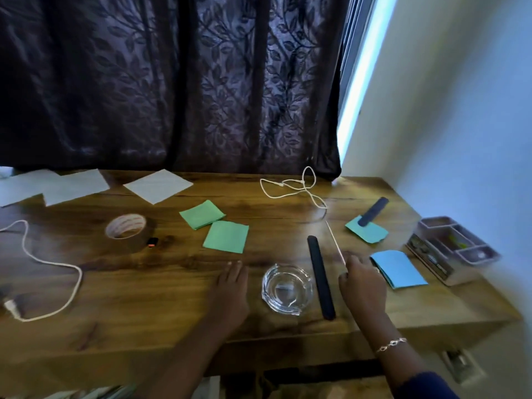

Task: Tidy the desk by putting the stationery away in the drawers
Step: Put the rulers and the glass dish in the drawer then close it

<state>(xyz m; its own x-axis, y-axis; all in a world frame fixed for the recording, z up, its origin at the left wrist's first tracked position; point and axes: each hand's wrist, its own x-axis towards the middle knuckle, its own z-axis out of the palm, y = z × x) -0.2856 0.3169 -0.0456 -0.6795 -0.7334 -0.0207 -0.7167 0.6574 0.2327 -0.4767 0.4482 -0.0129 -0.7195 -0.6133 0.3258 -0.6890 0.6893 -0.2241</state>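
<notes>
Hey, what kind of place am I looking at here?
Most likely a home desk by a window: a wooden desktop scattered with square green paper notes and a roll of brown packing tape, with a dark leaf-patterned curtain hanging behind it.

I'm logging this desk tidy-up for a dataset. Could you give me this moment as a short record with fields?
surface: wooden desk
left: left hand lies flat on the desk, holding nothing
right: right hand pinches a taut white cord
between hands: glass ashtray, long black strip
paper: green sticky notes, blue note pad, white sheets
other: tape roll; organizer tray at the right edge
drawers: none clearly in view
</notes>
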